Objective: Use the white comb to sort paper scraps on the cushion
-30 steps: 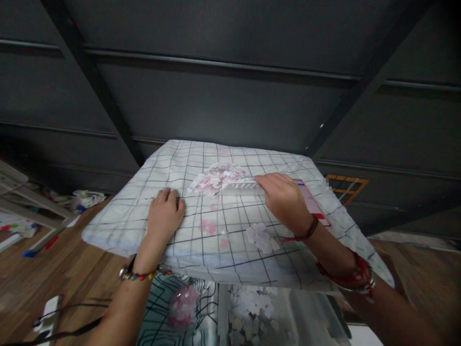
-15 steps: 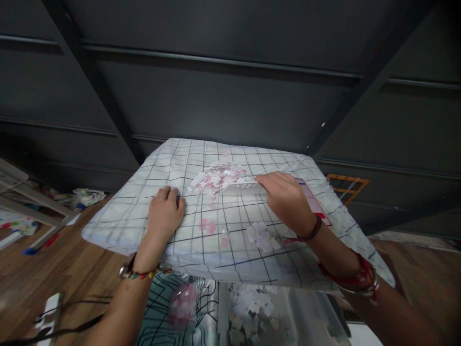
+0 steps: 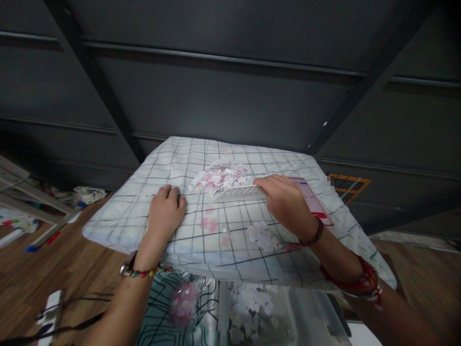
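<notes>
My right hand (image 3: 284, 199) is closed on one end of a white slotted plastic strip (image 3: 239, 192), which stands tilted on its long edge over the cloth. Just behind the strip lies a heap of white and pink paper bits (image 3: 222, 174). My left hand (image 3: 166, 210) rests flat on the checked cloth (image 3: 201, 250), left of the heap, with nothing in it. A smaller cluster of white bits (image 3: 262, 235) and a few pink bits (image 3: 209, 224) lie nearer the front edge. A phone (image 3: 314, 204) with a lit screen lies partly behind my right hand.
Below the cloth's front edge stands a clear plastic bin (image 3: 298, 307) holding white bits. Beside it, a bag of pink bits (image 3: 183, 302) sits on patterned fabric. A dark panelled wall (image 3: 230, 96) rises behind; a power strip (image 3: 50, 312) lies on the floor at left.
My right hand has shifted slightly left with the slotted strip, which has moved left and a little nearer me. More of the phone shows. My left hand stays in place.
</notes>
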`<control>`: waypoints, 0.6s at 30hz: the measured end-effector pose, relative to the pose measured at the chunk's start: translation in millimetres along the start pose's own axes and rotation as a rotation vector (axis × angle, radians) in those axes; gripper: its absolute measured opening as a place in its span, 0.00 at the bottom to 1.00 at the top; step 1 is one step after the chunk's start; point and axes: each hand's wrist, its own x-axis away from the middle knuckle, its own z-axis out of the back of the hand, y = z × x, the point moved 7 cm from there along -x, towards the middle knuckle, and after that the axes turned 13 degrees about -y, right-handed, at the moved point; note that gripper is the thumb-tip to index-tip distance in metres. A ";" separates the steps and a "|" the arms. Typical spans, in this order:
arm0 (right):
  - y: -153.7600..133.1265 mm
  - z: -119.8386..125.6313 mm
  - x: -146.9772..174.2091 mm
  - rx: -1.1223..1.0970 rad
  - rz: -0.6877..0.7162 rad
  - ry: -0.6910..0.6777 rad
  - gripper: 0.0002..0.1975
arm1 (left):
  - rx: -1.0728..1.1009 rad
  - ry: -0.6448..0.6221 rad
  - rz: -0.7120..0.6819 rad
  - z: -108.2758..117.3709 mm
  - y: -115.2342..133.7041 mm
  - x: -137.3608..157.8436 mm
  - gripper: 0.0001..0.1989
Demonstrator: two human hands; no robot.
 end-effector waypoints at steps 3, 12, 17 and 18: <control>-2.4 -2.8 -6.6 -0.011 0.007 0.003 0.19 | 0.003 -0.015 0.007 0.5 0.5 -0.2 0.26; -8.2 1.6 -3.3 -0.035 0.088 -0.012 0.21 | -0.015 -0.031 0.013 -0.2 0.4 -0.5 0.27; -6.6 3.3 -11.0 0.049 0.052 0.009 0.19 | -0.017 0.002 -0.005 -0.1 0.2 0.1 0.26; -9.4 1.3 -14.1 0.070 0.068 -0.001 0.19 | -0.016 0.005 -0.007 0.0 0.1 0.2 0.26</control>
